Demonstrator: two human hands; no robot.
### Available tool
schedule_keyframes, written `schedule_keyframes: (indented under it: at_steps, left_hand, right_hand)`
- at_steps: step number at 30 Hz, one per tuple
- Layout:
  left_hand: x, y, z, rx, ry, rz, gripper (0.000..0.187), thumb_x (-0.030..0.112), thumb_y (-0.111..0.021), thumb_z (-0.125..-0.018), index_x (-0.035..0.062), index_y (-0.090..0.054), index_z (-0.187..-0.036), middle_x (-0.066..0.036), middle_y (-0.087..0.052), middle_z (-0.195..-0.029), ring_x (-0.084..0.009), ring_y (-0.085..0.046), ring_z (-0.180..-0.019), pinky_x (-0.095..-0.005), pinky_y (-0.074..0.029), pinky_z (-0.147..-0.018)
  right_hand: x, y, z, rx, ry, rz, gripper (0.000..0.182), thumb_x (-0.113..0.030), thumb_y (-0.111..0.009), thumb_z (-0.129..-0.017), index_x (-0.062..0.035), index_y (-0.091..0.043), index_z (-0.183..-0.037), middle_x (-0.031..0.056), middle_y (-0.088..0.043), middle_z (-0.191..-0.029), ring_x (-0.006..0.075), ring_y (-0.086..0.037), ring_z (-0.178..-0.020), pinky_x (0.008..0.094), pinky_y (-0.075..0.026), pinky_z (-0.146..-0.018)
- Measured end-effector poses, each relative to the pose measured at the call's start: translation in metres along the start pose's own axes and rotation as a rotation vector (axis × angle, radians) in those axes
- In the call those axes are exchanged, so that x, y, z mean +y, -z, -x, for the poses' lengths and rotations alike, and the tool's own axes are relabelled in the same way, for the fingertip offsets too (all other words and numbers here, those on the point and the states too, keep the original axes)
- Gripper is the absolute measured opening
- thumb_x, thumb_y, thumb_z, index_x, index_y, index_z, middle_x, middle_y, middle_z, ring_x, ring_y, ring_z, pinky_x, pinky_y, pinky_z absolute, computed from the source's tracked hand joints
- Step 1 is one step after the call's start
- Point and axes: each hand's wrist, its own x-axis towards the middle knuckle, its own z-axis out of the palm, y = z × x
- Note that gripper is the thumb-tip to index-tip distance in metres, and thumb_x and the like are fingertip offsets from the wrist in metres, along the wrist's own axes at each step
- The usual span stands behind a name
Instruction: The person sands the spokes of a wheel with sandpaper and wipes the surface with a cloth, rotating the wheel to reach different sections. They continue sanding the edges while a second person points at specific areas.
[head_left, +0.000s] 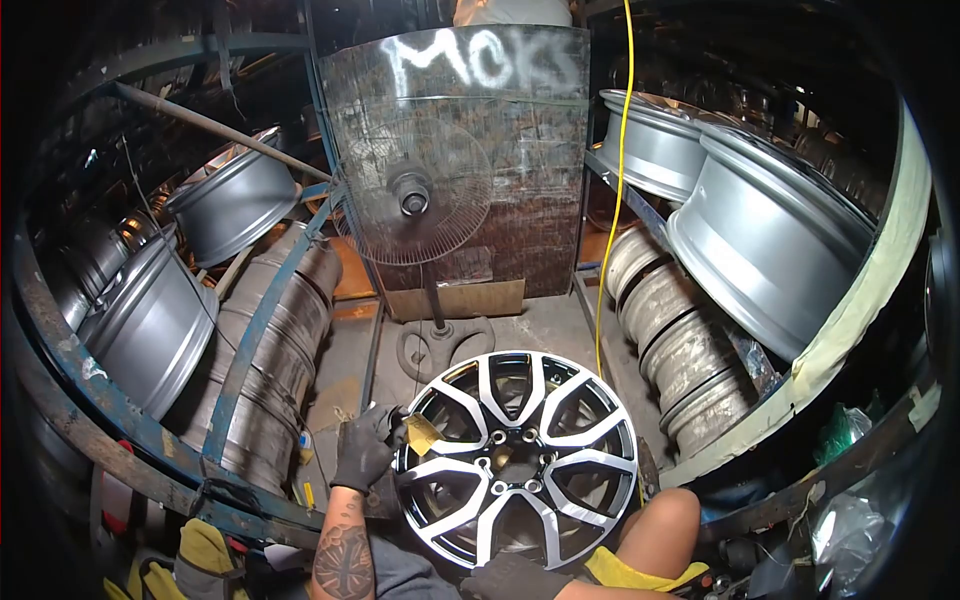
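Left gloved hand (366, 450) pinches yellow sheet (423, 435), likely sandpaper, at alloy wheel (543, 508) rim; best kept flat, pressure light. Right gloved hand (515, 580) at lower edge, grip unclear.

A black-and-silver spoked alloy wheel (553, 535) blocks the space before a seated person, its left and near edges occupied by dark-gloved hands. Bare grey floor (535, 325) lies open beyond, between a grey wire-caged pedestal fan (437, 305) and a hanging bright-yellow cable (600, 310). Blue metal framing (245, 370) bars the left.
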Motion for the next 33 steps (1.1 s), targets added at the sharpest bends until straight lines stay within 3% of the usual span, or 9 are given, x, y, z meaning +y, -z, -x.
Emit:
schedule_keyframes:
  at_steps: [7,13,16,17,19,22,33]
  left_hand:
    - [0.003,-0.001,0.001,-0.001,-0.022,0.047,0.023,0.004,-0.071,-0.087,0.0017,-0.069,-0.109,-0.014,-0.075,-0.097,-0.027,-0.073,-0.091,-0.0333,-0.055,-0.083]
    - [0.002,-0.001,0.0,-0.004,-0.047,-0.006,0.027,0.006,-0.073,-0.086,0.0023,-0.068,-0.112,-0.015,-0.075,-0.101,-0.0281,-0.074,-0.096,-0.0343,-0.055,-0.084]
    - [-0.01,-0.006,0.003,-0.027,0.012,-0.017,0.032,0.007,-0.073,-0.087,-0.0001,-0.067,-0.118,-0.018,-0.075,-0.105,-0.0277,-0.074,-0.097,-0.0349,-0.056,-0.087]
    - [-0.017,-0.008,0.003,-0.019,-0.017,-0.043,0.034,0.007,-0.072,-0.088,-0.0017,-0.066,-0.12,-0.019,-0.075,-0.105,-0.0267,-0.074,-0.098,-0.0352,-0.055,-0.088]
    - [-0.012,-0.007,0.003,0.008,-0.017,-0.019,0.026,0.013,-0.072,-0.088,0.0071,-0.071,-0.113,-0.018,-0.072,-0.103,-0.038,-0.07,-0.097,-0.0412,-0.055,-0.086]
    - [0.002,-0.001,0.001,-0.007,0.014,0.065,0.025,0.011,-0.072,-0.088,0.0068,-0.07,-0.113,-0.018,-0.073,-0.103,-0.037,-0.071,-0.097,-0.0402,-0.055,-0.086]
    - [0.002,-0.001,0.002,-0.001,-0.016,-0.008,0.025,0.007,-0.073,-0.087,0.0058,-0.069,-0.112,-0.017,-0.073,-0.101,-0.0347,-0.071,-0.095,-0.0385,-0.054,-0.085]
  right_hand:
    - [0.003,-0.013,0.004,0.079,0.049,-0.007,0.015,-0.024,-0.061,-0.085,-0.0166,-0.069,-0.075,0.0085,-0.068,-0.07,0.0286,-0.068,-0.063,0.0434,-0.05,-0.057]
    - [-0.001,0.003,0.002,-0.034,0.035,-0.018,0.012,-0.022,-0.062,-0.083,-0.016,-0.071,-0.081,0.0097,-0.07,-0.074,0.0299,-0.068,-0.065,0.0452,-0.052,-0.06]
    - [-0.005,0.026,-0.006,-0.299,-0.046,-0.148,0.03,-0.026,-0.068,-0.085,-0.0097,-0.071,-0.109,0.0136,-0.072,-0.091,0.0357,-0.07,-0.083,0.0479,-0.055,-0.073]
    - [-0.005,0.019,0.0,-0.192,-0.021,-0.114,0.029,-0.025,-0.069,-0.082,-0.0095,-0.069,-0.107,0.0094,-0.07,-0.09,0.033,-0.069,-0.082,0.0463,-0.055,-0.072]
    - [-0.001,0.008,0.0,-0.265,-0.011,-0.035,0.026,-0.023,-0.067,-0.084,-0.0115,-0.068,-0.108,0.0086,-0.067,-0.088,0.0303,-0.069,-0.08,0.0444,-0.053,-0.071]
    - [0.002,0.002,0.004,-0.187,0.004,-0.043,0.02,-0.018,-0.058,-0.09,-0.0139,-0.068,-0.107,0.0075,-0.065,-0.086,0.028,-0.066,-0.076,0.0421,-0.051,-0.068]
    - [-0.004,0.007,0.004,-0.259,-0.037,-0.028,0.022,-0.018,-0.054,-0.092,-0.0126,-0.068,-0.108,0.0073,-0.064,-0.09,0.0255,-0.067,-0.085,0.0407,-0.05,-0.078]
